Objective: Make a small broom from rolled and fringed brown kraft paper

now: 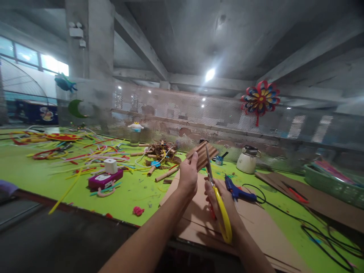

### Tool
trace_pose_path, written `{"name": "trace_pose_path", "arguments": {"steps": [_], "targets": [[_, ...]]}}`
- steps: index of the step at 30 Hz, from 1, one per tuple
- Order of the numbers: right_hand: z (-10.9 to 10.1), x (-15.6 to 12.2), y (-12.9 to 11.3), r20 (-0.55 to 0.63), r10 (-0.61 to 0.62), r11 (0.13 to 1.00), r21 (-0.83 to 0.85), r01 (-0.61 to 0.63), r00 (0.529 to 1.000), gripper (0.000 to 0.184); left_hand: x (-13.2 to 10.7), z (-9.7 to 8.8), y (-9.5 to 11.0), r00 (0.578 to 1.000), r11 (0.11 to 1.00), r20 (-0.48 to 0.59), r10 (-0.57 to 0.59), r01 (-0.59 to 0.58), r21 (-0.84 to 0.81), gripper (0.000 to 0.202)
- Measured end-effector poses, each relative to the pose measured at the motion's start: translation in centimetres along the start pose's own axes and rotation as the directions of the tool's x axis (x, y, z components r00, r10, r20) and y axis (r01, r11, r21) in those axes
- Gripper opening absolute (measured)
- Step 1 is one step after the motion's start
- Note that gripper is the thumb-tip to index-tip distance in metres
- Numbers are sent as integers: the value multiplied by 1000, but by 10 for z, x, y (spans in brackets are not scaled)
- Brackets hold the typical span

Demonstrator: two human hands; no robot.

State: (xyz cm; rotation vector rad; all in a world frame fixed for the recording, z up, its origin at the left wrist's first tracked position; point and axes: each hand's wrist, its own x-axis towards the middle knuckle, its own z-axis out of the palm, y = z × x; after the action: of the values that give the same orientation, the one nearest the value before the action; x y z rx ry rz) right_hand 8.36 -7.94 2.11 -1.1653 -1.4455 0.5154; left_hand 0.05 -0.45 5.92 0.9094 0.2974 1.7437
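one pair of scissors (221,201), long axis aslant, tips away

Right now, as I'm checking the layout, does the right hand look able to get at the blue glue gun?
Probably yes: the blue glue gun lies beside the right hand, with nothing visible between them. That hand holds yellow-handled scissors, though, so it would likely need to set them down first.

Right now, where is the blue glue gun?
In the head view, the blue glue gun lies right of centre, just beside the right hand that holds the scissors, with the white jug standing behind it.
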Motion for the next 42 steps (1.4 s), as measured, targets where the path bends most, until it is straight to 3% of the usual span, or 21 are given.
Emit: {"name": "trace_pose_path", "arguments": {"steps": [12, 25, 31, 36, 42], "targets": [[-1, -4, -5, -23, 18, 1000, 15, -18, 1000, 55, -3, 0, 3, 1000, 999, 11, -11, 12, -36, 28], [-1, -10, 0, -31, 131, 986, 105, -127, 991, 51, -4, 1, 1, 998, 998, -16, -64, 64, 5, 27], [-8, -13, 1, 63, 115, 987, 106, -121, 991, 49, -5, 2, 3, 997, 997, 22, -74, 74, -17, 28], [-7, -13, 0, 47, 132, 981, 134, -137, 990, 51, -8, 0, 2, 997, 998, 41, -61, 61, 3, 31], [-8, -13, 1, 58, 124, 970, 203, -134, 991, 49, -18, 1, 2, 983, 997, 168, -79, 80, 4, 33]]}}
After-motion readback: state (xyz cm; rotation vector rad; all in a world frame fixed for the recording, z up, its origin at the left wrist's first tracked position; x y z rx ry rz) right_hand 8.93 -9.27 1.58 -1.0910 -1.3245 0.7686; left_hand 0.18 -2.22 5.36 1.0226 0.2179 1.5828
